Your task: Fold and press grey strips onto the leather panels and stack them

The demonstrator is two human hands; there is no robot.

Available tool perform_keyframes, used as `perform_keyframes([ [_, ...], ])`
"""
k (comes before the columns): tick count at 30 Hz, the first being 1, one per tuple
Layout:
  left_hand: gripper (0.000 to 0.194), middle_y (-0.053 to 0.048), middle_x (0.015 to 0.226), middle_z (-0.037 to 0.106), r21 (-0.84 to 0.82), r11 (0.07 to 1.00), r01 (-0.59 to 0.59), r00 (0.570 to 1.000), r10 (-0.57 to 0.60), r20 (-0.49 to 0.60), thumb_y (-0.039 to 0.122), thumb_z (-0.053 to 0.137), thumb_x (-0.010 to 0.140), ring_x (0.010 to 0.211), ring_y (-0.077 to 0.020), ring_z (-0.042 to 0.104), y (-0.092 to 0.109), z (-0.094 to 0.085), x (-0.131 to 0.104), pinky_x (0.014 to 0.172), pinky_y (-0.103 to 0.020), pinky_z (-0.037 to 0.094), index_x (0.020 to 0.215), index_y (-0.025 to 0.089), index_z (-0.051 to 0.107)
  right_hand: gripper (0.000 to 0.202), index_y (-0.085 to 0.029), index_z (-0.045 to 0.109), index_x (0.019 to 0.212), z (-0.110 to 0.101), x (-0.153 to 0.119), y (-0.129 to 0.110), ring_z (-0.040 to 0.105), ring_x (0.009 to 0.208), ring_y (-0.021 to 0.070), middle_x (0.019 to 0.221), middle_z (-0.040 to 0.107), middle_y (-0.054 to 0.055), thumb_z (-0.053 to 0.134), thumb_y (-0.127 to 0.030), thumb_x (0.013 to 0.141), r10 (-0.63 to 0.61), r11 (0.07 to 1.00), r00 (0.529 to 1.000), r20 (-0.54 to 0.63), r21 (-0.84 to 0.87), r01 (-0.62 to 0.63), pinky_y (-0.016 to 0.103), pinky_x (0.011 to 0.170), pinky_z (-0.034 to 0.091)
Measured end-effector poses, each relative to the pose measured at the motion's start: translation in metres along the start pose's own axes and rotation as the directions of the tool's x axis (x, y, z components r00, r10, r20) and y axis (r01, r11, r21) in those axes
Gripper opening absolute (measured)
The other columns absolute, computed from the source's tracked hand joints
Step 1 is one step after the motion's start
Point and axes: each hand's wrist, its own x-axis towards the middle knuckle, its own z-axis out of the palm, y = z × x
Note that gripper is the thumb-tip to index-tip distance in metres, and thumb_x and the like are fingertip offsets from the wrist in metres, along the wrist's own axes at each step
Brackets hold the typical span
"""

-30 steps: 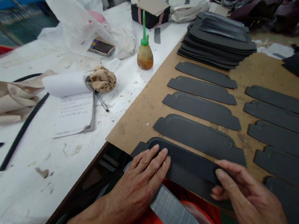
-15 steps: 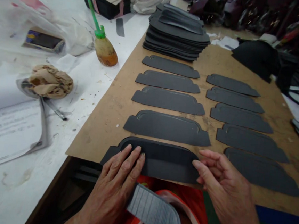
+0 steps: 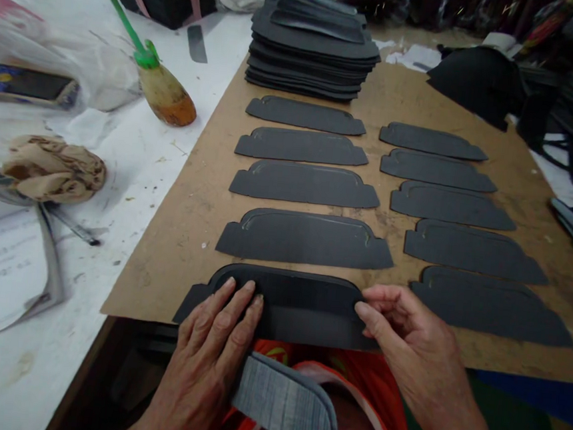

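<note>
A black shaped piece (image 3: 303, 310) lies at the near edge of the brown board (image 3: 162, 258). My left hand (image 3: 209, 349) rests on its left part, fingers laid flat and slightly apart. At its right end my right hand (image 3: 411, 340) pinches the edge between thumb and forefinger. A grey striped curved piece (image 3: 285, 402) is below, beside my left wrist. Similar dark pieces lie in two columns beyond, one of them (image 3: 304, 237) just past the piece under my hands.
A stack of black sheets (image 3: 310, 63) stands at the back of the board. To the left are a green-nozzled bottle (image 3: 169, 94), a crumpled tan cloth (image 3: 54, 168), an open notebook (image 3: 0, 277) and a brush (image 3: 77, 227).
The view has shifted, so the board and stack appear further left. Both hands keep much the same place on the black piece.
</note>
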Motion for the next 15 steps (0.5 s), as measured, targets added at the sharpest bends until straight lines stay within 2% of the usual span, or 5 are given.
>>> perform_keyframes([
  [6,0.061,-0.012,0.144,0.040,-0.021,1.000,0.004,0.999,-0.005,-0.039,0.012,0.038,0.088,0.137,-0.0276,0.028,-0.0002,0.0016,0.0003,0.108,-0.040,0.028,0.147,0.017,0.023,0.017,-0.024,0.062,0.088,-0.0005,0.0001,0.0029,0.060,0.064,0.0144,0.070,0.063,-0.001,0.055,-0.039,0.082,-0.042,0.991,0.999,0.024,-0.126,0.045,0.029,0.062,0.048],
  [15,0.061,-0.013,0.146,0.035,-0.039,0.999,0.001,1.000,-0.002,-0.021,0.009,0.038,0.088,0.139,-0.0276,0.022,-0.0013,0.0044,-0.0014,0.110,-0.038,0.019,0.147,0.016,0.022,0.016,-0.024,0.062,0.089,0.0011,0.0042,-0.0004,0.062,0.062,0.0147,0.073,0.066,0.000,0.054,-0.035,0.082,-0.071,0.987,0.997,0.014,-0.141,0.072,0.029,0.061,0.049],
])
